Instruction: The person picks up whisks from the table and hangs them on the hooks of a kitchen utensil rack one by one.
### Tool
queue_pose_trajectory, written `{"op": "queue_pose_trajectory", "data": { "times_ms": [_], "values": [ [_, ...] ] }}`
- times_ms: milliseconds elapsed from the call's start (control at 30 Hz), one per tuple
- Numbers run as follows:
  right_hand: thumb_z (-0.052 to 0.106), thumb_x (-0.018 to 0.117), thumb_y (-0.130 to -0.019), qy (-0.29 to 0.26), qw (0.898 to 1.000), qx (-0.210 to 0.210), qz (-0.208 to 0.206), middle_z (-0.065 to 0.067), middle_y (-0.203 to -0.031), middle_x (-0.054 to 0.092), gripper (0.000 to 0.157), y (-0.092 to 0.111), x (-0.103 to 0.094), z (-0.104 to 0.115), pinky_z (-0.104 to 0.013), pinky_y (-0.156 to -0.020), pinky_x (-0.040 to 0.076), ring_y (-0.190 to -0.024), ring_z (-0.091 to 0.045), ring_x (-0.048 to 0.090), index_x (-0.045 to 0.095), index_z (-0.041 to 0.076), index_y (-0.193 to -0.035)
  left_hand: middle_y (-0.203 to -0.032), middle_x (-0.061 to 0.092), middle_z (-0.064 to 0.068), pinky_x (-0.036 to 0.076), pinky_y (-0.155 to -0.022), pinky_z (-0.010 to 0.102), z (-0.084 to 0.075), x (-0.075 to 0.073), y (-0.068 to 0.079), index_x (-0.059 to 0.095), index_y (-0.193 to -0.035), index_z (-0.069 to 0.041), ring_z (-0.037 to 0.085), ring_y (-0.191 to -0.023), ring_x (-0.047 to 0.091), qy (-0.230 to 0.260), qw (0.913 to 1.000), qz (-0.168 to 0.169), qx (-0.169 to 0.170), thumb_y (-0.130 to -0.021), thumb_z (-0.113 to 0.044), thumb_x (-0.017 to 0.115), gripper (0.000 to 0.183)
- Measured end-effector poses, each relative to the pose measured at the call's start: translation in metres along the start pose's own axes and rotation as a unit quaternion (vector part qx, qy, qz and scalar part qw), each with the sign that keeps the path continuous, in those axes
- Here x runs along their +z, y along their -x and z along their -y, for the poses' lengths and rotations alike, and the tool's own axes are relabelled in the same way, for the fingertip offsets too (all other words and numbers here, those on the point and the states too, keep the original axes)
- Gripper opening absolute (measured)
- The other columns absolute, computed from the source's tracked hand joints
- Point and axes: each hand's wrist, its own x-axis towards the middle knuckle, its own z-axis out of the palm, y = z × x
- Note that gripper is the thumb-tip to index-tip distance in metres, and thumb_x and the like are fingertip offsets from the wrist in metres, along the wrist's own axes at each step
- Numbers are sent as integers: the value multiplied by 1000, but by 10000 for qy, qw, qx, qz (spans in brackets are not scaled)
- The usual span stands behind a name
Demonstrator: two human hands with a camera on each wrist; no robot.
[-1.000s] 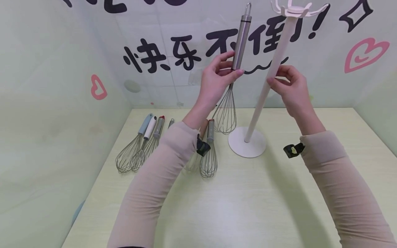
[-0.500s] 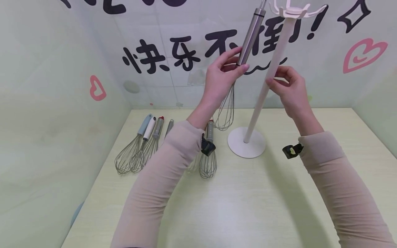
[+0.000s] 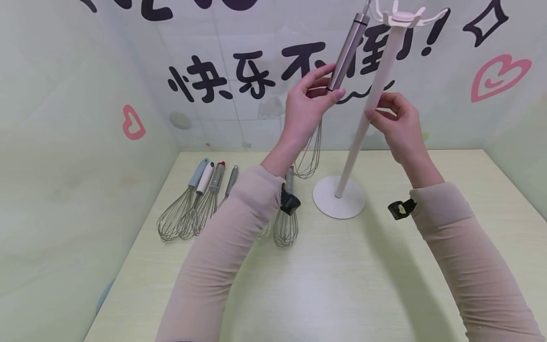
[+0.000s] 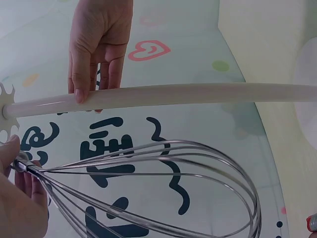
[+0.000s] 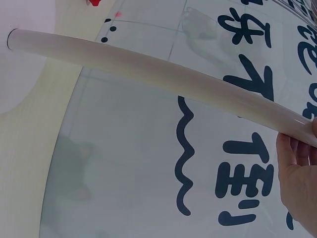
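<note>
My left hand (image 3: pixel 308 102) holds a steel-handled balloon whisk (image 3: pixel 349 50) in the air, fingers and thumb round the lower handle. Its wire loops (image 4: pixel 213 148) hang below the hand. The handle tilts right at the top, and its hanging ring comes close to the leftmost hooks of a white rack (image 3: pixel 401 18); whether they touch I cannot tell. My right hand (image 3: pixel 399 123) pinches the rack's white pole (image 3: pixel 358 133) about midway up. In the right wrist view, the fingers of the right hand (image 5: pixel 299 183) meet the pole near the right edge.
The rack's round base (image 3: pixel 322 202) stands on the pale table. At the left lie whisks with a light-blue handle (image 3: pixel 198 172), a white handle (image 3: pixel 205 178) and grey handles. Another whisk (image 3: pixel 286 230) is partly hidden under my left forearm. A printed backdrop (image 3: pixel 256 123) rises close behind.
My left hand has moved right and slightly up with the whisk, and the handle leans further right towards the hooks. Over the last half second it barely moves. My right hand stays on the pole.
</note>
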Motion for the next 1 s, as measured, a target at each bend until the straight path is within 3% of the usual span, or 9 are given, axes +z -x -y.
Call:
{"op": "queue_pose_trajectory", "data": {
  "times_ms": [533,767,1000],
  "values": [
    [1,68,-84,-23,10000,-86,-7,4,-96,61,21,-1,0,-2,-11,-77,54,-86,-5,65,63,14,-100,-106,64,10,50,-71,16,2,4,1,62,-126,-10,13,-87,59,-346,9991,103,-223,-79,-6,76,48],
    [4,68,-85,92,10000,-8,-4,4,-98,60,21,0,0,-2,-15,-82,55,-89,-5,64,63,15,-102,-106,65,14,49,-71,15,9,4,1,61,-125,-7,12,-85,59,-365,9990,234,-126,-79,-3,75,48],
    [0,67,-84,-114,9998,-131,12,4,-96,61,21,0,1,-2,-12,-77,54,-88,-5,65,63,14,-99,-104,65,15,51,-71,15,13,5,0,61,-125,-5,11,-81,60,-332,9989,328,-30,-79,-2,75,48]
  ]
}}
